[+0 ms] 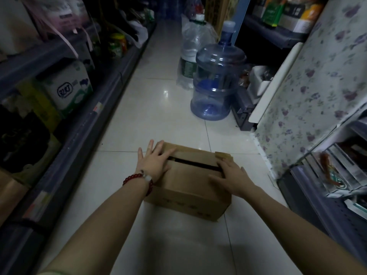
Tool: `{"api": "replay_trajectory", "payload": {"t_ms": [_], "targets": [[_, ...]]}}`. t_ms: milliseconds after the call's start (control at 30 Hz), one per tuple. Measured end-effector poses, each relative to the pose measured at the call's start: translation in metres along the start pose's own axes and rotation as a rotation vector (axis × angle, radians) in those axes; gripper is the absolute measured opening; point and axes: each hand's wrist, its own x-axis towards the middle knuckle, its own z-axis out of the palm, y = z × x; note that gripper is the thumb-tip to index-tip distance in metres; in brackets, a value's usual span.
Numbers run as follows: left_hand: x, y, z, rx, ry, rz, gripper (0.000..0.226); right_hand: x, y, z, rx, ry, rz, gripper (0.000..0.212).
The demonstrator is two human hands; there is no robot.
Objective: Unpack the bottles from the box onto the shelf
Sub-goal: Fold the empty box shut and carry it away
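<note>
A brown cardboard box (190,187) stands on the white tiled floor in the aisle, its top flaps closed with a dark slit between them. My left hand (155,162), with a red bead bracelet at the wrist, lies flat with spread fingers on the left end of the box top. At the right end of the top, my right hand (231,176) rests with its fingertips at the slit. No bottles from the box are visible; its contents are hidden.
Dark shelves (65,135) with cartons and bags line the left side. On the right are low shelves (325,197) and a floral cloth (309,92). A large blue water jug (216,80) and a bagged water bottle (191,46) stand on the floor beyond the box.
</note>
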Motion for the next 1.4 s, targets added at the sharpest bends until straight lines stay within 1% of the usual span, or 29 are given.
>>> {"api": "replay_trajectory", "payload": {"t_ms": [133,233,333,433,500,600,700,833,967,1067,1133,1267,1400], "targets": [[0.006,-0.010,0.009,-0.021,-0.125,-0.078,0.055,0.002,0.006,0.015,-0.028,0.067,-0.003,0.075],[0.003,-0.011,0.013,-0.054,-0.179,-0.178,0.055,0.004,0.013,0.024,0.008,0.113,-0.028,0.076],[0.004,-0.013,0.024,-0.204,-0.229,-0.283,0.054,0.004,0.016,0.029,0.099,0.187,-0.035,0.077],[0.005,-0.020,0.034,-0.403,-0.203,-0.269,0.054,0.002,0.018,0.036,0.255,0.264,0.027,0.075],[0.002,-0.021,0.035,-0.498,-0.168,-0.259,0.055,0.001,0.019,0.041,0.379,0.282,0.064,0.073],[0.003,-0.021,0.033,-0.527,-0.148,-0.259,0.056,0.001,0.016,0.044,0.529,0.264,0.084,0.070],[0.004,-0.027,0.034,-0.522,-0.149,-0.240,0.056,0.004,0.017,0.047,0.548,0.265,0.100,0.067],[0.000,-0.026,0.040,-0.546,-0.078,-0.246,0.060,0.007,0.014,0.053,0.632,0.228,0.169,0.064],[-0.004,-0.018,0.032,-0.595,-0.063,-0.267,0.058,0.003,0.011,0.053,0.647,0.237,0.137,0.060],[-0.012,-0.010,0.005,-0.631,-0.072,-0.276,0.059,-0.007,0.004,0.033,0.647,0.208,0.151,0.058],[-0.021,-0.004,-0.023,-0.645,-0.083,-0.295,0.059,-0.018,-0.007,0.006,0.627,0.192,0.158,0.059],[-0.040,0.006,-0.094,-0.677,-0.102,-0.331,0.057,-0.041,-0.032,-0.064,0.602,0.183,0.152,0.059],[-0.059,0.018,-0.174,-0.726,-0.100,-0.325,0.056,-0.062,-0.058,-0.149,0.561,0.153,0.150,0.059]]}}
